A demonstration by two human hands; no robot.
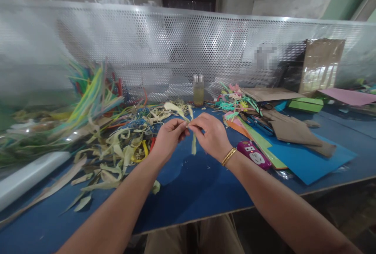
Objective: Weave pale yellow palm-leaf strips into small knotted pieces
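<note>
Left hand [170, 134] and right hand [210, 130] together pinch pale-green flat leafy strips [175, 108]: one pointing lengthwise forward-left, another nearward; middle hidden.

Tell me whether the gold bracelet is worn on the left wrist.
No, the gold bracelet sits just behind the right hand.

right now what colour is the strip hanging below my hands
The hanging strip is pale yellowish green, best seen in the head view.
</note>
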